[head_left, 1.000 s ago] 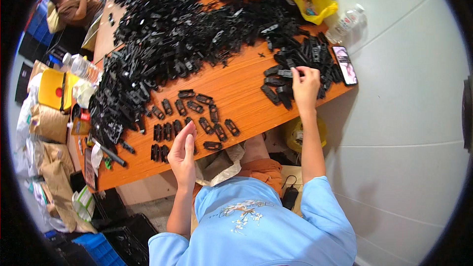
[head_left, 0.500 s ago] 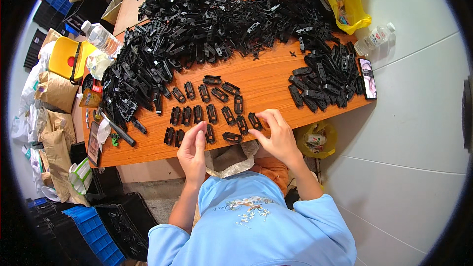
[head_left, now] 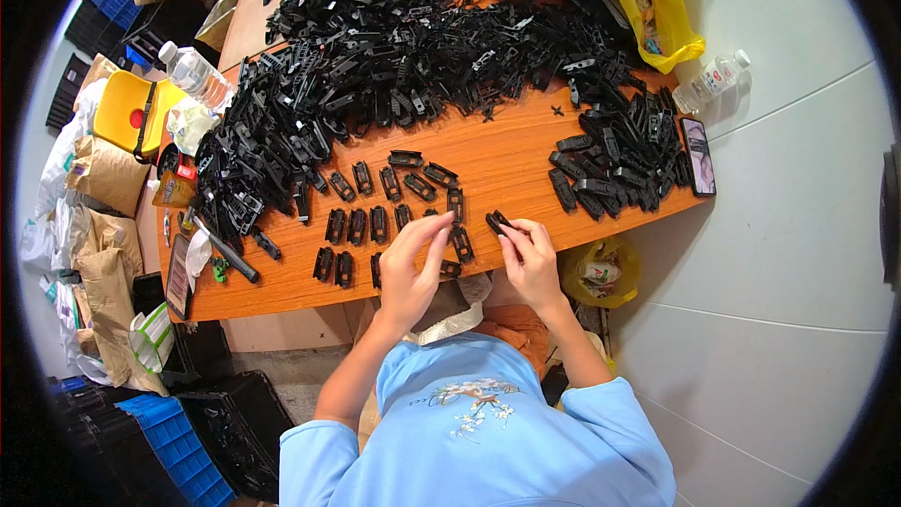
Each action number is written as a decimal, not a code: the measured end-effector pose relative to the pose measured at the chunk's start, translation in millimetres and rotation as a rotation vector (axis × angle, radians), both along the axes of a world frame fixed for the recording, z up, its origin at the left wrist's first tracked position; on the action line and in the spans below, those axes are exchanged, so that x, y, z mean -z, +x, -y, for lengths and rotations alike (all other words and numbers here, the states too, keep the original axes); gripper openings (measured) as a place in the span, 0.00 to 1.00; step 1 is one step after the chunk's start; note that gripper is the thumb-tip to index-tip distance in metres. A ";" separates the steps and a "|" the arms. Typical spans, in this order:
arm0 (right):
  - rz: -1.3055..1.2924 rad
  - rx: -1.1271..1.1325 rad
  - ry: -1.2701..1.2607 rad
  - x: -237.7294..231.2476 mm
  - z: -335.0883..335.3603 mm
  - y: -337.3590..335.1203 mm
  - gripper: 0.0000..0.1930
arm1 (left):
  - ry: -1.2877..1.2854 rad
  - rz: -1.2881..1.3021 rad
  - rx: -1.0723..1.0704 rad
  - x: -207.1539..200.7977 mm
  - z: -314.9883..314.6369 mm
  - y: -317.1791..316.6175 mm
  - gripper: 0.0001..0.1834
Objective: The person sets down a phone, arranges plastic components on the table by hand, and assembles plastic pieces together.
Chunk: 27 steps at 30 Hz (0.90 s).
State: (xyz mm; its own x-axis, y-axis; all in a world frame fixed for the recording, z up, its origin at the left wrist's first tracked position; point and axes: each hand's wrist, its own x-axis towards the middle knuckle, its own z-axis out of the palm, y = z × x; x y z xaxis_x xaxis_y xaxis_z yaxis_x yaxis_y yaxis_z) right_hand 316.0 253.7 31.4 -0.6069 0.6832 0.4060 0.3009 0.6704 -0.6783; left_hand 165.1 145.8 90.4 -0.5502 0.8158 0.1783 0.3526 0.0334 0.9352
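Observation:
My right hand (head_left: 533,268) pinches a small black plastic clip-like part (head_left: 498,222) between thumb and fingers, just above the table's front area. My left hand (head_left: 415,268) is over the loose rows, its thumb and fingertips a little apart. No held part shows in it, though it hides some pieces beneath. Several similar hollow black parts (head_left: 378,223) lie spaced out on the wooden table (head_left: 282,272), mostly upright in rows. One black part (head_left: 461,244) lies between my hands, and another (head_left: 455,203) is just beyond my left fingertips.
A large heap of black parts (head_left: 404,47) covers the far table, with a smaller pile (head_left: 610,169) at right. Phones (head_left: 698,158) (head_left: 178,277) lie near both edges. A hammer (head_left: 225,251) is at left, a bottle (head_left: 713,82) at right. A yellow bag (head_left: 624,272) hangs below.
My right hand has picked up a black part from the front right of the loose rows. My left hand has moved right and slightly away from me, over the rows.

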 end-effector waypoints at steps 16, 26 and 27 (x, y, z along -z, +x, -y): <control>-0.132 0.047 -0.107 8.5 -14.4 1.5 0.09 | -0.069 -1.258 0.173 47.7 -160.0 -103.8 0.10; -0.107 0.005 -0.067 9.9 -15.1 0.5 0.12 | -0.031 -1.046 0.198 56.8 -139.1 -93.8 0.11; -0.105 0.008 -0.069 9.3 -14.8 0.3 0.12 | -0.034 -1.068 0.219 57.3 -139.6 -89.3 0.11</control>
State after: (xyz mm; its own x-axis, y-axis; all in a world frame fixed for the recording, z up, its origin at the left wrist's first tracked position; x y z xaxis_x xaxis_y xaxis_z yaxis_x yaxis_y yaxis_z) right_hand 316.3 268.5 22.1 -0.5582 0.7162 0.4189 0.2308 0.6189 -0.7508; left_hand 75.8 285.4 33.0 0.0325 0.8906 0.4536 0.9837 -0.1087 0.1431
